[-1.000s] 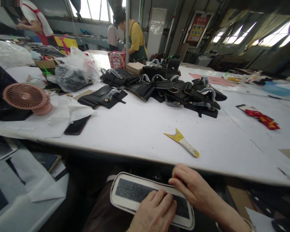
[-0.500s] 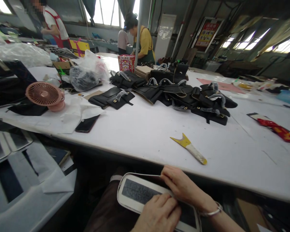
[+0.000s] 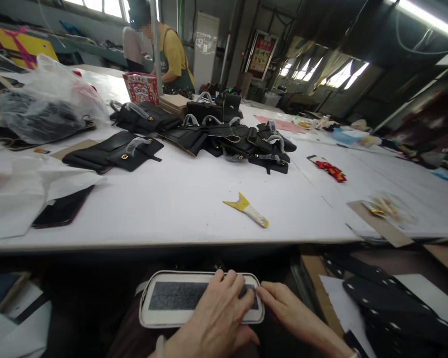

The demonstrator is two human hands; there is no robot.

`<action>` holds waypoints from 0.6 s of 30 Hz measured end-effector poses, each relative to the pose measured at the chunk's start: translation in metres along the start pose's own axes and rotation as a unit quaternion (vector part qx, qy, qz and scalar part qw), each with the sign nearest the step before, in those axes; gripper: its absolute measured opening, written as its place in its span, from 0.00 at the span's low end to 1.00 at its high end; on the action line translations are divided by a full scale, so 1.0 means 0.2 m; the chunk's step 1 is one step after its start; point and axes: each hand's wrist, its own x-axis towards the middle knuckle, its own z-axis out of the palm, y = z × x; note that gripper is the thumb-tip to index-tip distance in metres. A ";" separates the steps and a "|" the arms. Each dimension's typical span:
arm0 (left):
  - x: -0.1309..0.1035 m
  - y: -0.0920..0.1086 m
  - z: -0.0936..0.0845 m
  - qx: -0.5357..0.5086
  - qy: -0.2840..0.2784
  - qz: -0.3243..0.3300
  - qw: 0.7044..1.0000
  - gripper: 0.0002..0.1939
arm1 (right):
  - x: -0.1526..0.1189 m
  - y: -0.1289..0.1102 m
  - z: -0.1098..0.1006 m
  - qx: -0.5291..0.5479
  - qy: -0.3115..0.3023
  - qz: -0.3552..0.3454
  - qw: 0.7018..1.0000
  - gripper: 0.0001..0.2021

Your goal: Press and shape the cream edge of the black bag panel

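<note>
A long cream bag piece [image 3: 186,318] with rounded corners, a thin raised rim and a dark grey strip down its middle lies across my lap, below the table edge. My left hand [image 3: 216,311] spans it from the near side, its fingers bent over the strip and the far rim, the thumb by the near edge. At the right end, my right hand [image 3: 285,303] pinches the rim between thumb and fingers. The piece's underside is hidden. On the table ahead rests a yellow fork-ended tool [image 3: 248,209] with a whitish wrapped handle.
Black bags [image 3: 224,136] with wrapped handles cover the table's [image 3: 171,214] middle. At left are a phone [image 3: 63,206], white paper [image 3: 15,199] and a plastic bag [image 3: 48,104]. Dark pieces [image 3: 392,298] lie at lower right. Behind the table stands a person in yellow [image 3: 175,54].
The view has swung right. The bag piece has turned nearly level, and my right hand has moved from its far rim to its right end. My left hand still lies across it.
</note>
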 end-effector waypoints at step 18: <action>0.04 0.02 0.02 -0.042 -0.009 0.024 0.999 0.28 | 0.02 0.12 0.02 0.103 0.006 -0.041 0.994 0.25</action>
